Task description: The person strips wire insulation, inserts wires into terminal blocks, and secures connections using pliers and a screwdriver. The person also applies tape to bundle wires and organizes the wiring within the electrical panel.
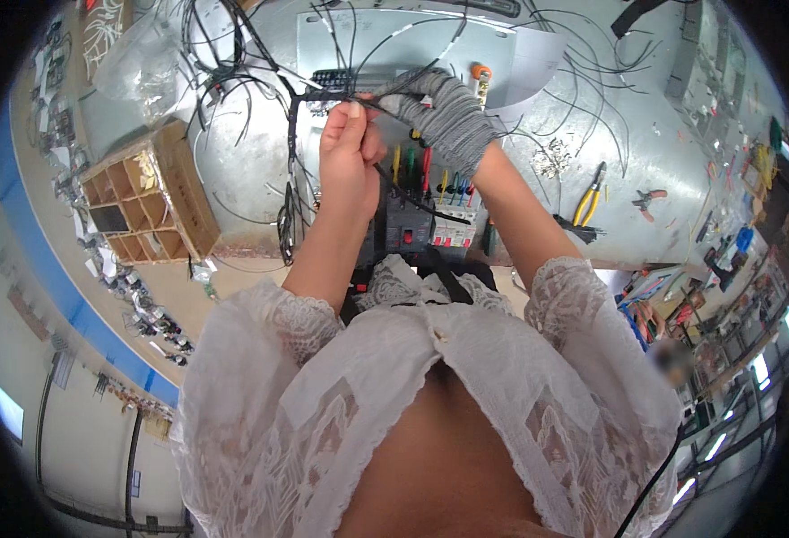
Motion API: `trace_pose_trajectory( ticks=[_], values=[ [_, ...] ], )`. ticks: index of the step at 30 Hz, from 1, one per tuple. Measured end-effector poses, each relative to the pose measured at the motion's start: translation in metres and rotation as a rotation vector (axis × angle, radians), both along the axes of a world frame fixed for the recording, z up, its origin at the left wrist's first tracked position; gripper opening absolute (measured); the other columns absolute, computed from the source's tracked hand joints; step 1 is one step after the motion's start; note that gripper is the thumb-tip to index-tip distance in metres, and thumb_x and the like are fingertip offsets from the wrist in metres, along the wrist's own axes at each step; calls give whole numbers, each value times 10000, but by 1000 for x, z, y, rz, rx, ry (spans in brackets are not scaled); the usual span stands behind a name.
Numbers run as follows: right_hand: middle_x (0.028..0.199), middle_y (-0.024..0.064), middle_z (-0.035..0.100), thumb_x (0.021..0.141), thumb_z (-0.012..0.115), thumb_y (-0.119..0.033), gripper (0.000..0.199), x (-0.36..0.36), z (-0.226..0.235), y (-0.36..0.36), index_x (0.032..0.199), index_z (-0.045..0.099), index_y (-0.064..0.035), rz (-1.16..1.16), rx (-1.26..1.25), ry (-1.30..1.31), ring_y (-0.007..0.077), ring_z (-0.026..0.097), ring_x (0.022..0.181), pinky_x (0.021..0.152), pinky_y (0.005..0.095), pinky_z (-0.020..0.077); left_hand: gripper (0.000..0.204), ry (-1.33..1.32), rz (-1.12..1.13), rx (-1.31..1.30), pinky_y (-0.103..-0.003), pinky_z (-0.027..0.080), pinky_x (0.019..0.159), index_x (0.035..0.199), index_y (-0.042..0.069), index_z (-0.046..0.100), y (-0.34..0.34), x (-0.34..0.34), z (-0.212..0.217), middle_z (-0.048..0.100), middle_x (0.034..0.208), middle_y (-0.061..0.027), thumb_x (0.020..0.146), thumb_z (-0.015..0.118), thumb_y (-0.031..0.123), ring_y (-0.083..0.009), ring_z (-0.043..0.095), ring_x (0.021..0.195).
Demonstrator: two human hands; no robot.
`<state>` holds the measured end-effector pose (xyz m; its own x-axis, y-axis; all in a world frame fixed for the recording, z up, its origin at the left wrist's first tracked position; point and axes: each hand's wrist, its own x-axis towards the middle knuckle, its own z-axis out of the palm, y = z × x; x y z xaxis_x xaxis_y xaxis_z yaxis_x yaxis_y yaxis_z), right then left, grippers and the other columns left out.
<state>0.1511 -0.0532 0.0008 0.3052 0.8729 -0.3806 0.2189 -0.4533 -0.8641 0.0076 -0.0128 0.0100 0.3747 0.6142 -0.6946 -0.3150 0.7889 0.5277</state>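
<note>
A black wire harness (292,125) runs down from the far left of the metal bench and branches right at my hands, with loose wire ends fanning out. My left hand (350,148) is bare and closed, its thumb and fingers pinching the harness branch. Against it, my right hand (437,112), in a grey knitted glove, is closed around the same branch; its fingertips are partly hidden. Just below my hands stand a black circuit breaker (407,220) with a red switch and a white circuit breaker (453,230), with coloured wires above them.
To the left is a brown compartment box (193,193). Yellow-handled pliers (587,202) and a small reddish cutter (649,203) lie on the right of the bench. Behind my right hand is an orange-topped tool (481,73). Loose black wires (592,72) spread across the far right.
</note>
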Motion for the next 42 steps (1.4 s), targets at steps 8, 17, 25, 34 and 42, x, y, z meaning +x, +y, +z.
trace_pose_trajectory(
  ticks=[8,17,25,34,42],
  values=[
    [872,71,669,812,665,-207,209,-3,4,6,971,695,-74,-53,-74,171,156,599,812,777,286,464,115,-26,3,5,-214,252,486,939,82,561,-1,0,-2,568,795,11,951,489,171,-43,317,500],
    [824,156,653,785,680,-211,235,1,-2,8,923,651,-24,15,-36,125,273,624,754,707,337,495,103,-16,2,-5,-214,254,488,911,91,543,-2,-4,-5,568,796,16,951,490,169,-47,315,503],
    [808,66,642,844,616,-176,203,7,3,10,947,665,-9,64,30,239,116,560,747,724,265,467,125,-15,-5,23,-208,262,495,897,91,550,-2,0,0,605,851,-6,953,487,183,-47,316,516],
    [826,55,639,842,606,-117,178,1,-5,13,950,642,20,-68,27,387,117,572,767,721,246,474,135,-25,-25,44,-202,266,491,907,82,557,-2,0,-3,611,872,-22,956,480,182,-47,320,518],
    [856,70,646,836,621,-132,194,-2,-8,16,940,629,31,-55,114,346,128,582,778,725,258,480,129,-22,-37,62,-205,268,495,914,88,550,-2,-2,-1,609,869,-17,960,469,177,-46,318,521]
  ],
)
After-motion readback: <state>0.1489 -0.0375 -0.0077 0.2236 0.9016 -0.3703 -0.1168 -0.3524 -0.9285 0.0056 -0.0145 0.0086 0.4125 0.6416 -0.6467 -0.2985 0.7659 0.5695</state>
